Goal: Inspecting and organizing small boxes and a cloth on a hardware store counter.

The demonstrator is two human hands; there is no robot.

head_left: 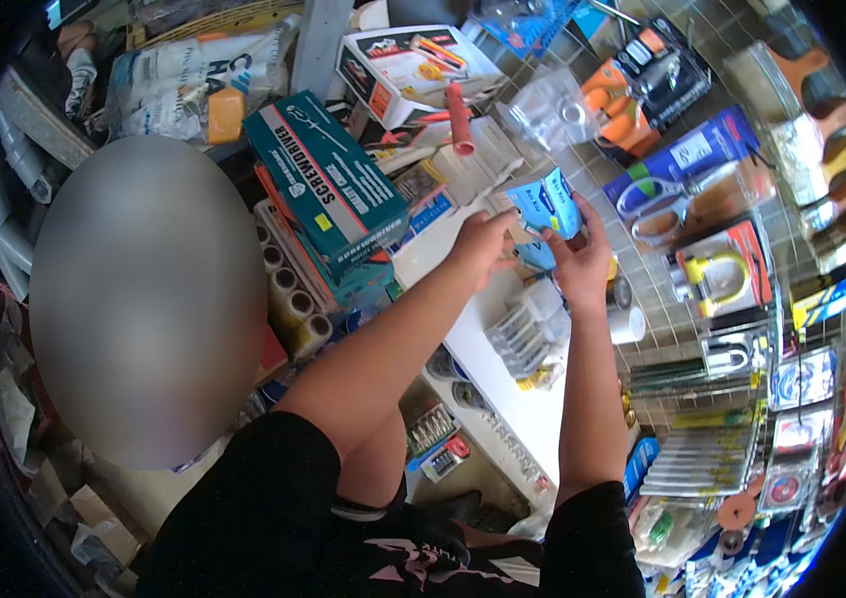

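A small light-blue packet [548, 204] is held up over the white shelf [512, 404] in front of me. My right hand [582, 257] grips it from the right, with the thumb on its near side and the fingers round the far edge. At the packet's left edge is my left hand [486, 247], its fingers bent inward and their tips close to the packet. What those fingers hold, if anything, cannot be made out. Another blue piece [536, 256] shows just below the packet, between my hands; its kind is unclear.
Left of my hands stands a stack with a green box [323, 179] on top. Behind it lies a white open carton [418, 65]. Along the tiled right wall hang scissors [657, 211], a yellow padlock pack [722, 279] and paintbrushes [782, 85]. A clear plastic organiser [520, 339] sits below my hands.
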